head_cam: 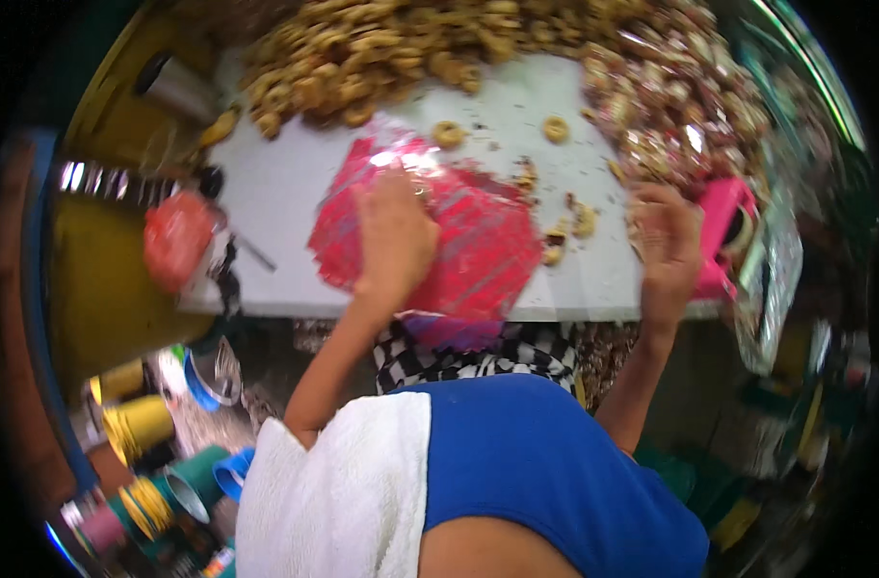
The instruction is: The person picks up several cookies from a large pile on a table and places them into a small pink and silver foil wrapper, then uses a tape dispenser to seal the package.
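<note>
On the white tabletop in front of me lies a pile of shiny pink printed plastic wrappers [475, 246]. My left hand [396, 231] is over the left part of the pile, touching it; its fingertips blur into the glare, so whether they pinch a wrapper is unclear. To the right, my right hand [663, 224] is raised beside a pink tape dispenser [714, 246] that carries a roll of tape [740, 233]. Its fingers look bent and motion-blurred, and I cannot make out anything in them. Loose ring-shaped biscuits [449, 134] and broken pieces [584, 220] lie near the wrappers.
A large heap of ring biscuits [352, 58] covers the table's back. Filled clear packets [678, 101] are piled at the back right. A red plastic bag [179, 238] sits at the left edge. Clear plastic [771, 289] hangs off the right edge. Buckets [139, 426] stand lower left.
</note>
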Tool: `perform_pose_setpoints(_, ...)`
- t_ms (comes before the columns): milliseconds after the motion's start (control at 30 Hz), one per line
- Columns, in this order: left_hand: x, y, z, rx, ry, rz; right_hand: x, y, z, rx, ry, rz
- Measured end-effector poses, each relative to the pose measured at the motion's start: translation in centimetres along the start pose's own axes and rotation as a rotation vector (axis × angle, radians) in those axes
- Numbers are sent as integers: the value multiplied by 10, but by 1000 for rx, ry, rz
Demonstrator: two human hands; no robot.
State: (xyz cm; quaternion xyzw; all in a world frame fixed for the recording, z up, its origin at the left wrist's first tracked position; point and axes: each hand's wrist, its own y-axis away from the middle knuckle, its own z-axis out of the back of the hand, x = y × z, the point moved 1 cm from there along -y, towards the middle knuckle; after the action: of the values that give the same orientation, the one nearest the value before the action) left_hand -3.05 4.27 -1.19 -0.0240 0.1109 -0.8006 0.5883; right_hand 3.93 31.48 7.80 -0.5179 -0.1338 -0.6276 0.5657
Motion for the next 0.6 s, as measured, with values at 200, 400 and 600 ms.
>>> perform_pose_setpoints(200, 25, -33, 9, 161, 104, -66, -134, 51, 162, -942, -145, -568)
perform_pose_setpoints(400, 42, -34, 3, -40, 212, -137, -153, 31, 155, -498, -339, -535)
perform_pose_setpoints(600, 54, -28, 27, 180, 1775, 484, -153, 91, 151, -426, -42, -469)
